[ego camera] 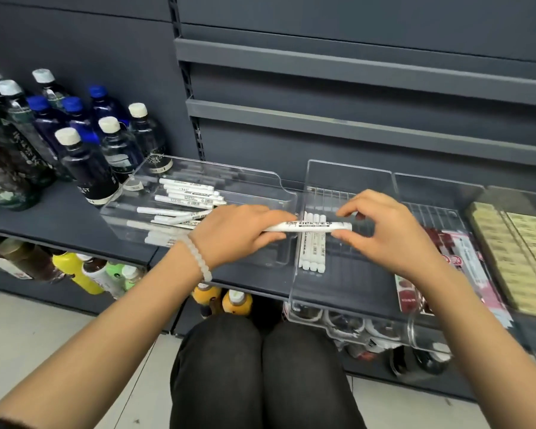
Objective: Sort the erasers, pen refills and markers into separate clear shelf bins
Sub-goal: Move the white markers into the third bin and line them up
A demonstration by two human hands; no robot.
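Both hands pinch one white marker [310,226], left hand [239,235] and right hand [381,230] at opposite ends. It lies crosswise over four markers [313,243] lined front-to-back in the middle bin [350,178], so turn it.

Dark bottles [75,156] with white and blue caps on grey shelf [59,218] at left, colourful bottles [84,274] below, pale floor [28,329]
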